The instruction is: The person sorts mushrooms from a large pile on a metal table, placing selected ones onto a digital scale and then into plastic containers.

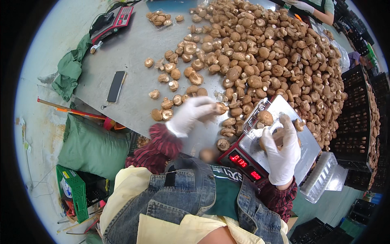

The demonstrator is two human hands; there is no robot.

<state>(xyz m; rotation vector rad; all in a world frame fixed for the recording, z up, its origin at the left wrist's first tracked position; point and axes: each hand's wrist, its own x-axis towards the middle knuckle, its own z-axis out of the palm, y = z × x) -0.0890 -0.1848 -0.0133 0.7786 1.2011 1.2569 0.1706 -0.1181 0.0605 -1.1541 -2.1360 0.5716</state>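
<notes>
My left hand (pixel 196 114), in a white glove, holds a brown mushroom (pixel 221 108) by its fingertips above the steel table (pixel 131 61). To its right stands a red digital scale (pixel 249 152) with a lit display and a metal plate. A clear plastic tray (pixel 257 116) lies on that plate, with a mushroom (pixel 265 118) in it. My right hand (pixel 281 146), gloved too, is over the tray with thumb and fingers around a mushroom, mostly hidden. Another mushroom (pixel 299 124) is near its fingertips. A blurred mushroom (pixel 207 155) is at the table's edge by my body.
A large mushroom heap (pixel 274 61) spreads behind the scale. A phone (pixel 116 87), a second scale (pixel 112 24) and a filled tray (pixel 159 19) are further left and back. Stacked clear trays (pixel 320 177) and black crates (pixel 350 122) stand right. A co-worker's arm (pixel 323 15) shows at top right.
</notes>
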